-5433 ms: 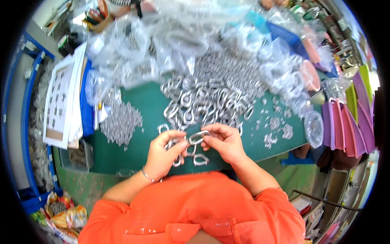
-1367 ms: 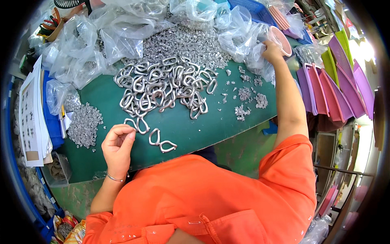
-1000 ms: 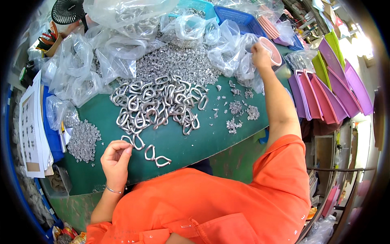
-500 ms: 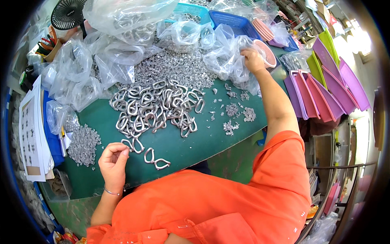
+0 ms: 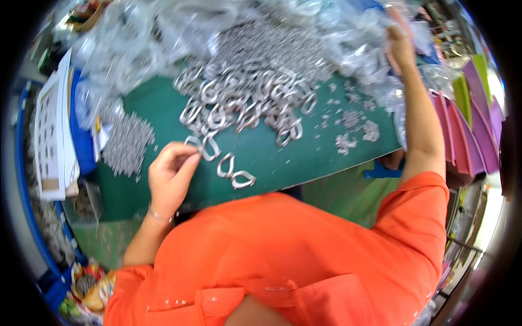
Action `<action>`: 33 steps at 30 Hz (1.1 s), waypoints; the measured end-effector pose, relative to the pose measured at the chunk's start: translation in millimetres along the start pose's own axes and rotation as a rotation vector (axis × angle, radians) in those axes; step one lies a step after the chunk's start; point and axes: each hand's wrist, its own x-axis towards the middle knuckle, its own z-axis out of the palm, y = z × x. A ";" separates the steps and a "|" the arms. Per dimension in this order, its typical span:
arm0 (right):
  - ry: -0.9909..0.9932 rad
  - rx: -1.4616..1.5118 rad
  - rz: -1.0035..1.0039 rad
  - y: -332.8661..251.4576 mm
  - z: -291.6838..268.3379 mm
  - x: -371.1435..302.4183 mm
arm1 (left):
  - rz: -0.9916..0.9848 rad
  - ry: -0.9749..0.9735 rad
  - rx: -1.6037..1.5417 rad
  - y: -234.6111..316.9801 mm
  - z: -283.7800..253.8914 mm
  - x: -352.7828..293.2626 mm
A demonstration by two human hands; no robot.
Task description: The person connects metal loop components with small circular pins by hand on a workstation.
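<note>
My left hand (image 5: 173,176) hovers low over the table, thumb and index finger pinched together. Whatever is between the fingertips is too small or hidden to make out. Right beside them lie bent metal links (image 5: 209,148), part of a large pile (image 5: 239,98) of silver rings. A loose pair of links (image 5: 242,179) sits just to the right, close to the table edge. At the far right, my right hand (image 5: 401,48) is stretched out, blurred, its fingers closed on a pink plastic basket (image 5: 405,26) that appears tilted.
Behind the links spreads a heap of small clear pieces (image 5: 272,46), ringed by plastic bags (image 5: 133,46). A smaller heap (image 5: 128,144) lies left, beside papers (image 5: 51,130). Clusters of bits (image 5: 350,119) dot the green tabletop (image 5: 304,157). Coloured trays (image 5: 470,125) stand right.
My right hand has moved right and outward with the pink basket. The whole view has shifted, so the table sits higher. My left hand keeps its place beside the links.
</note>
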 end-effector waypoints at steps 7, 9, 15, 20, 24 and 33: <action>-0.166 0.474 -0.261 -257.4 -35.0 -145.1 | 0.114 -0.177 0.513 -10.0 3.6 -10.1; -0.499 0.642 -0.460 -309.4 -34.0 -193.3 | 0.097 -0.208 0.355 -14.5 11.1 -5.5; -0.676 0.720 -0.208 -341.8 -8.8 -253.0 | 0.035 -0.237 0.269 -11.1 20.4 -1.1; -0.280 0.926 -0.315 -354.2 -10.1 -249.1 | -0.575 -0.376 -0.335 1.9 15.7 -6.8; -0.254 1.244 -0.104 -369.5 -8.1 -253.7 | -0.496 -0.291 -0.513 8.5 16.6 -6.5; -0.635 1.601 0.471 -360.6 -5.3 -254.6 | -0.339 -0.194 -0.489 9.9 15.7 -10.0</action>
